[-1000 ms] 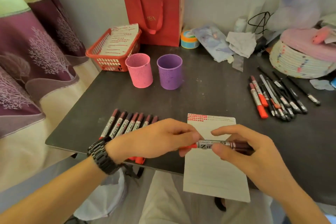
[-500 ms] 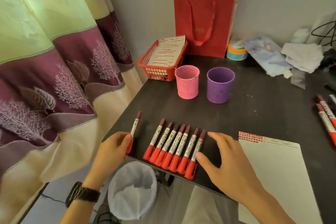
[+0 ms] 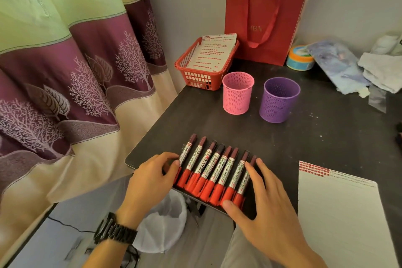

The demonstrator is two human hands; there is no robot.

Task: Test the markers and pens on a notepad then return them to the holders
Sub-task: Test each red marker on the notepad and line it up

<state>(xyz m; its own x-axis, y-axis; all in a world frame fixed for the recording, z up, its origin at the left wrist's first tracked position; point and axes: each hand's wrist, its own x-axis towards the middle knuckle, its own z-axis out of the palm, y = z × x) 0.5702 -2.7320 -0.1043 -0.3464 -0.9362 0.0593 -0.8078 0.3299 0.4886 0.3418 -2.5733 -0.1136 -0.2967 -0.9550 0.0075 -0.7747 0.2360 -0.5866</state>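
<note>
Several red markers (image 3: 214,169) with dark caps lie side by side in a row at the near left corner of the dark table (image 3: 326,137). My left hand (image 3: 152,180) presses its fingertips against the leftmost marker. My right hand (image 3: 265,198) lies spread against the row's right side, thumb at the red ends. Neither hand grips a marker. The notepad (image 3: 341,220), with red test strokes along its top, lies to the right. A pink holder (image 3: 237,93) and a purple holder (image 3: 280,100) stand empty farther back.
A red basket (image 3: 195,76) holding marked paper and a red gift bag (image 3: 267,17) stand at the back. A tape roll (image 3: 300,58), cloths and plastic lie at the back right. A curtain (image 3: 65,72) hangs left. A white-lined bin (image 3: 165,226) sits below the table edge.
The marker held in both hands over the notepad a second ago was laid down at the left. Both hands have now closed in on the row, pushing the markers together.
</note>
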